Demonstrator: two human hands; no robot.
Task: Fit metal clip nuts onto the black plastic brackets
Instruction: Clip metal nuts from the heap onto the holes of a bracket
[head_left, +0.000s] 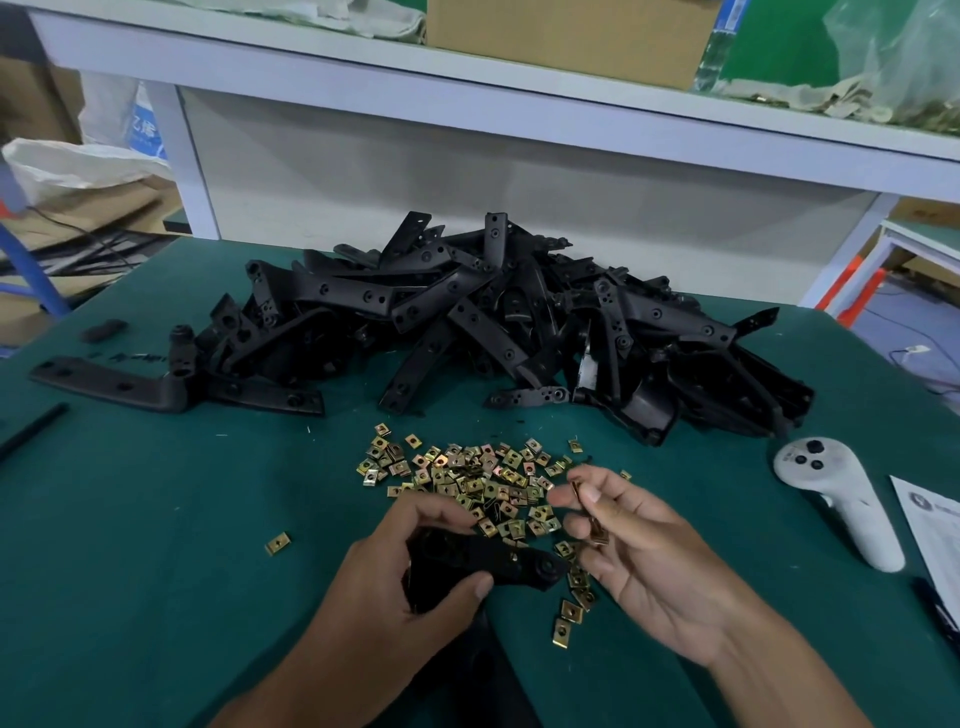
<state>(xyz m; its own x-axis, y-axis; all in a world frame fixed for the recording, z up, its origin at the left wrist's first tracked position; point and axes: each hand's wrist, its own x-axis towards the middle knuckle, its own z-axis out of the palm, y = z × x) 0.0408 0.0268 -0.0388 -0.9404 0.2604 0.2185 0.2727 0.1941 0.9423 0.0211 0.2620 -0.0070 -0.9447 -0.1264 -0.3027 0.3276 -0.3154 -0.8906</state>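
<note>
Gripping a black bracket (483, 564) near the surface's front edge, the left hand (415, 577) should steady it while the right hand (639, 551), pinching clip nuts (589, 514), slides one squarely on.

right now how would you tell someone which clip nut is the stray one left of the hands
Start at the green table and find the heap of gold clip nuts in front of the black brackets. Look left of the left hand: the stray nut lies alone on bare mat, apart from the heap, with no other nut near it.
</note>
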